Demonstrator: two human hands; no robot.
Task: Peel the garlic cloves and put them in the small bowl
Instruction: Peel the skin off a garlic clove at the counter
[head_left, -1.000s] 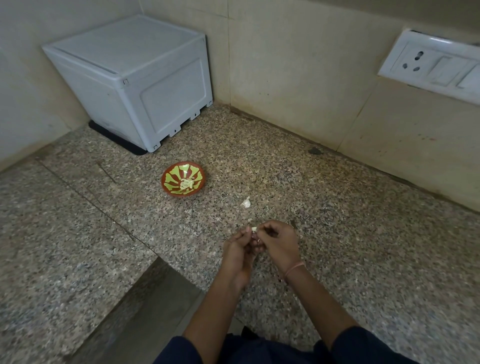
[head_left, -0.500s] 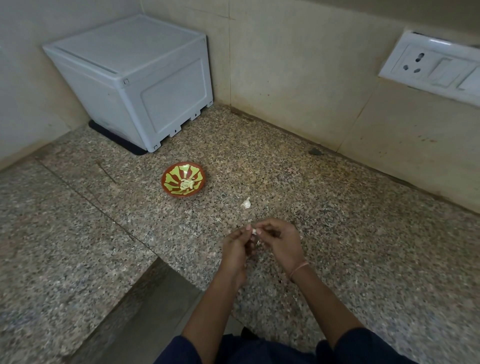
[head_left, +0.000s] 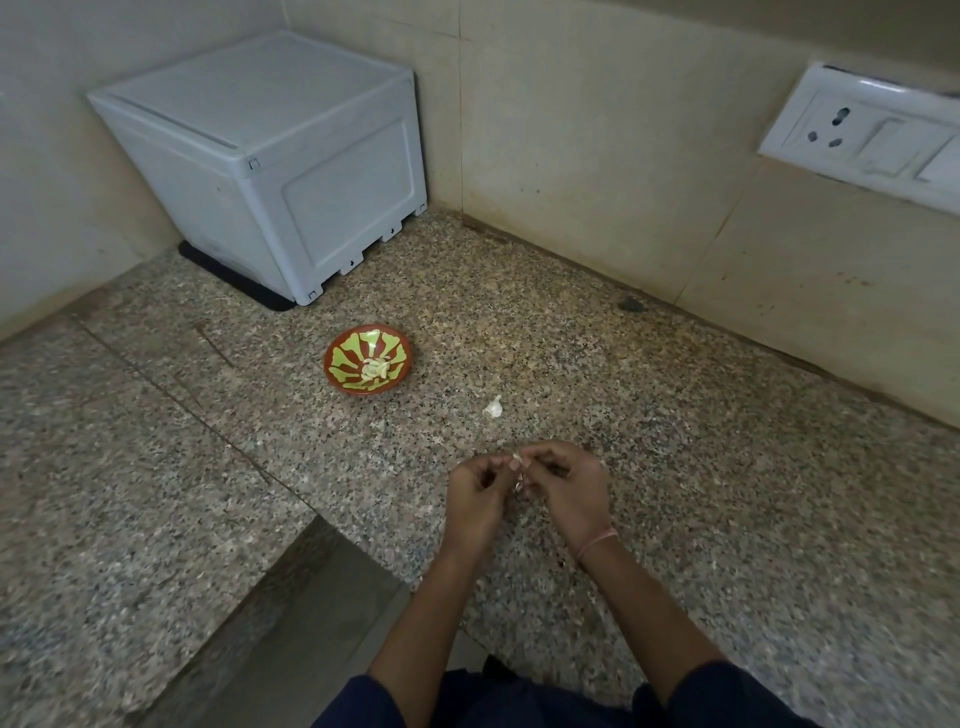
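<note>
Pinching a small garlic clove (head_left: 516, 458) between the curled fingertips of the left hand (head_left: 475, 496) and the right hand (head_left: 569, 486), gripping it from opposite sides at thumb and forefinger. Holding it low over the speckled granite countertop (head_left: 701, 467), toward the near edge and well apart from the small bowl (head_left: 399, 347). Dangling what looks like a scrap of pale skin just under the clove, too small to tell more. Leaving a second white garlic piece (head_left: 493, 408) lying on the stone between the hands and the bowl, nearer the hands. Showing a little heap of peeled cloves (head_left: 375, 368) in the middle of the red and green bowl, upright on the stone, beyond the hands and to their left. Wearing a thin pink band (head_left: 597, 540) on the right wrist and dark blue sleeves (head_left: 727, 696). Sharing the counter with a pale grey plastic box (head_left: 270, 171) on a black mat in the far corner, and facing a white socket plate (head_left: 862, 137) on the tiled wall to the right.
</note>
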